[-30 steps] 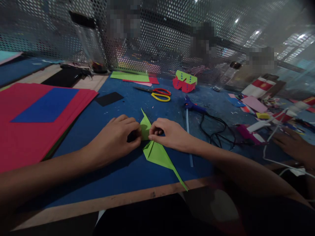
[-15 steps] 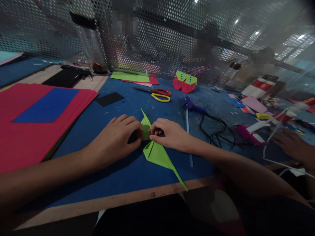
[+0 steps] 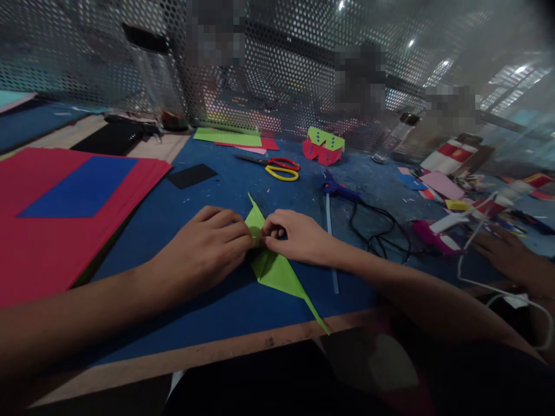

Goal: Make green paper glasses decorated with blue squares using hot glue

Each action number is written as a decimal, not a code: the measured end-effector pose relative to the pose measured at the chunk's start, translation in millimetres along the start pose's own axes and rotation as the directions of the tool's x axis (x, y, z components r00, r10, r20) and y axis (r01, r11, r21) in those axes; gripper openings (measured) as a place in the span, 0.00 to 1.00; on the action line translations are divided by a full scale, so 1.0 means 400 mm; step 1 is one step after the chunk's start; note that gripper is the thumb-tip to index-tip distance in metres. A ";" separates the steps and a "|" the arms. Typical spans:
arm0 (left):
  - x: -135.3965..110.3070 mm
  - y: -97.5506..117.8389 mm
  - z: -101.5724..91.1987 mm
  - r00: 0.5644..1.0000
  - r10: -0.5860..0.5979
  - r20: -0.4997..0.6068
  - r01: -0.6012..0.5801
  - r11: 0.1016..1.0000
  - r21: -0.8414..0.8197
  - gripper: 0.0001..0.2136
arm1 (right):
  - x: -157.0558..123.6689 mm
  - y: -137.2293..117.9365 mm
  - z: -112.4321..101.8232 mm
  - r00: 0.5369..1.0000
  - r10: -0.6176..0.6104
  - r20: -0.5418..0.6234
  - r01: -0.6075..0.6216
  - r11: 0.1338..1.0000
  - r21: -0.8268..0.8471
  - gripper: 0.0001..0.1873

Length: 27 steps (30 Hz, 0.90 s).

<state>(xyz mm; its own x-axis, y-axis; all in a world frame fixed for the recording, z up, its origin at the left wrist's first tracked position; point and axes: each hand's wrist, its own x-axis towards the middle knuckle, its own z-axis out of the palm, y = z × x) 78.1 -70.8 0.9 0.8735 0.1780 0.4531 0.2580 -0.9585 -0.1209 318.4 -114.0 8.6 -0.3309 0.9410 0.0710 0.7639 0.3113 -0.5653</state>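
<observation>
A folded piece of lime-green paper (image 3: 281,274) lies on the blue tabletop, with one thin point reaching away from me and another hanging over the near edge. My left hand (image 3: 212,240) pinches its left side, the fingertips partly hidden behind the knuckles. From the right, my right hand (image 3: 295,236) has thumb and curled fingers closed on the paper's middle. The two hands' fingertips are close together. Beyond them lie scissors (image 3: 282,169) with one red and one yellow handle, and a blue glue gun (image 3: 338,188) with a glue stick (image 3: 330,231) in it.
Red paper sheets (image 3: 56,248) with a blue sheet (image 3: 82,188) on top are stacked at left. A black card (image 3: 192,176) and a green-and-red paper shape (image 3: 323,145) lie farther back. A black cord (image 3: 381,228) runs rightward. Another person's hand (image 3: 507,251) rests at far right.
My left hand has shifted slightly, its fingers and thumb drawing closer together on the green paper. My right hand keeps its pinch. The view has moved a little.
</observation>
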 end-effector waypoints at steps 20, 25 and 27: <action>-0.006 -0.006 -0.009 0.997 0.046 0.067 -0.043 0.998 -0.040 0.11 | 0.010 -0.024 -0.002 0.997 0.072 0.022 -0.071 0.996 -0.058 0.05; -0.005 -0.005 -0.010 0.996 0.028 0.081 -0.019 0.994 -0.107 0.11 | 0.013 -0.014 -0.007 0.997 0.060 0.046 -0.059 0.998 -0.017 0.06; -0.005 -0.004 -0.010 0.996 0.031 0.087 -0.022 0.994 -0.103 0.10 | 0.014 -0.010 -0.006 0.997 0.048 0.052 -0.047 0.999 -0.008 0.06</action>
<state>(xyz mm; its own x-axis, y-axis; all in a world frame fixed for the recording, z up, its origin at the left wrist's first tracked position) 74.3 -70.3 3.7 0.9135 0.1672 0.3708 0.1951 -0.9800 -0.0387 314.9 -109.7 13.1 -0.3227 0.9465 0.0009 0.7833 0.2675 -0.5612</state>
